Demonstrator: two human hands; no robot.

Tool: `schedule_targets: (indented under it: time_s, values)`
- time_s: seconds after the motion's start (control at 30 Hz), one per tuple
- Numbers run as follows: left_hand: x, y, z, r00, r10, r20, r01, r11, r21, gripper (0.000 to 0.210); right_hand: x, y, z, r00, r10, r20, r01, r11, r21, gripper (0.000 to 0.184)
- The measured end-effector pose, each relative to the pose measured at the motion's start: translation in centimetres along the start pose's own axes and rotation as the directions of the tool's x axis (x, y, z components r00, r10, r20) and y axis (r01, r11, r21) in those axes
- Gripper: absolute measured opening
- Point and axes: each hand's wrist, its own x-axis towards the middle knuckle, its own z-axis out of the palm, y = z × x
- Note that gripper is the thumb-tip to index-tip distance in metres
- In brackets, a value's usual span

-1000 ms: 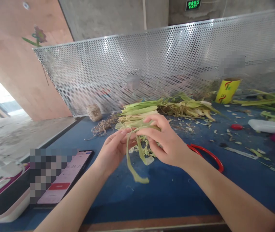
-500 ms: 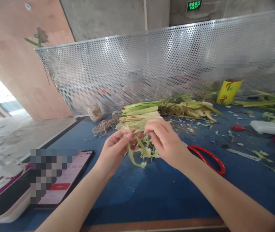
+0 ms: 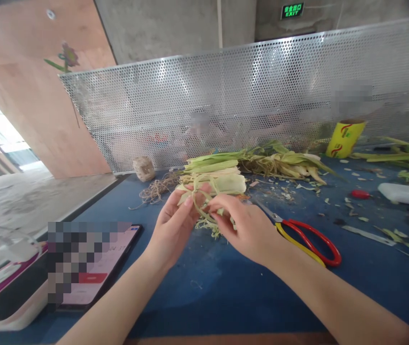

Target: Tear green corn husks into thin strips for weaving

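A thin pale-green strip of corn husk (image 3: 200, 209) curves between my two hands. My left hand (image 3: 175, 215) pinches one part of it between thumb and fingers. The fingertips of my right hand (image 3: 242, 223) are closed on the strip further along, to the right and slightly lower. Just beyond the hands lies a stack of flat corn husk pieces (image 3: 215, 167), green at the back and paler in front. Curly husk scraps (image 3: 211, 227) lie on the table below my fingers, partly hidden by the right hand.
Scissors (image 3: 312, 237) with red and yellow handles lie beside my right wrist. A twine tangle (image 3: 159, 188) and a twine roll (image 3: 143, 168) are back left. A phone (image 3: 96, 273) lies left. Behind are more husks (image 3: 286, 165), a yellow roll (image 3: 346, 139) and a perforated metal screen (image 3: 218, 96).
My right hand has moved down and slightly left onto the strip, which now forms a curve between the hands. The loose hanging ends no longer show. The view has shifted slightly.
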Motion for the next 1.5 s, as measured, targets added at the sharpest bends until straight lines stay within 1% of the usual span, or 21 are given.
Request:
schedule_targets:
  time_s: [0.03,0.1,0.2,0.3,0.33,0.4,0.5,0.57,0.6,0.67,0.73,0.87,0.93,1.0,1.07,1.17,1.27,1.4,1.5]
  values:
    - [0.0,-0.1,0.0,1.000,0.004,-0.002,-0.004,1.000,0.013,0.013,0.0,0.1,0.0,1.000,0.001,0.027,-0.001,1.000,-0.014,0.026]
    - [0.0,-0.2,0.0,1.000,-0.013,-0.020,0.013,1.000,0.028,0.013,-0.1,0.2,0.0,0.996,-0.066,0.060,0.071,0.994,-0.086,0.033]
    - [0.1,-0.3,-0.1,0.998,-0.040,-0.039,0.041,0.999,0.016,0.012,-0.2,0.4,-0.1,0.986,-0.159,0.055,0.167,0.962,-0.214,0.041]
    - [0.1,-0.3,0.0,0.998,-0.045,-0.038,0.045,0.999,0.006,0.010,-0.3,0.3,0.0,0.980,-0.191,0.056,0.199,0.944,-0.264,0.032]
    - [0.1,-0.2,0.1,0.998,-0.053,-0.035,0.053,0.999,0.008,0.009,-0.2,0.3,0.0,0.982,-0.180,0.054,0.188,0.951,-0.247,0.026]
    - [0.0,-0.1,0.3,0.997,-0.076,-0.031,0.076,0.997,0.021,0.009,-0.2,0.1,0.2,0.995,-0.102,0.013,0.103,0.980,-0.169,0.016]
    - [-0.1,0.0,0.4,0.998,-0.057,-0.017,0.059,0.995,0.077,0.013,0.0,0.0,0.3,0.993,-0.010,-0.118,0.014,0.999,0.030,0.011]
    - [-0.2,-0.1,0.4,1.000,-0.022,0.015,0.020,0.989,0.144,0.015,0.2,0.2,0.2,0.982,0.072,-0.175,-0.040,0.983,0.177,0.008]
    - [-0.2,-0.2,0.3,0.999,-0.009,0.031,0.004,0.984,0.178,0.016,0.3,0.3,0.2,0.976,0.138,-0.166,-0.094,0.964,0.250,0.007]
    - [-0.2,-0.3,0.3,0.999,0.003,0.039,-0.012,0.972,0.236,0.018,0.4,0.4,0.1,0.957,0.278,-0.085,-0.229,0.899,0.372,0.006]
    - [-0.2,-0.3,0.2,1.000,0.020,0.022,-0.025,0.961,0.275,0.020,0.5,0.4,0.1,0.941,0.338,-0.010,-0.296,0.838,0.459,0.011]
    - [-0.1,-0.5,-0.1,0.998,0.052,-0.033,-0.040,0.957,0.288,0.020,0.4,0.3,0.3,0.931,0.364,0.038,-0.316,0.748,0.583,0.011]
    - [0.1,-0.7,-0.4,0.994,0.058,-0.088,-0.031,0.960,0.280,0.018,0.4,0.2,0.4,0.927,0.367,0.084,-0.336,0.706,0.623,0.011]
    - [0.3,-0.9,-0.5,0.986,0.068,-0.150,-0.025,0.962,0.272,0.013,0.4,0.2,0.4,0.925,0.357,0.130,-0.354,0.687,0.635,0.013]
    - [0.4,-1.1,-0.5,0.977,0.078,-0.196,-0.025,0.966,0.258,0.011,0.4,0.1,0.4,0.928,0.341,0.153,-0.358,0.697,0.622,0.015]
    - [0.4,-1.2,-0.3,0.969,0.094,-0.229,-0.044,0.976,0.213,0.011,0.4,0.1,0.3,0.933,0.327,0.152,-0.351,0.728,0.589,0.016]
    - [0.4,-1.3,-0.1,0.964,0.104,-0.245,-0.059,0.981,0.183,0.010,0.4,0.1,0.2,0.933,0.319,0.165,-0.354,0.742,0.569,0.016]
    - [0.4,-1.2,0.0,0.955,0.134,-0.263,-0.083,0.977,0.196,0.007,0.4,0.2,0.0,0.936,0.311,0.166,-0.350,0.752,0.558,0.016]
    - [0.4,-1.1,0.1,0.961,0.099,-0.260,-0.057,0.985,0.165,0.008,0.4,0.3,-0.1,0.938,0.306,0.163,-0.345,0.768,0.539,0.015]
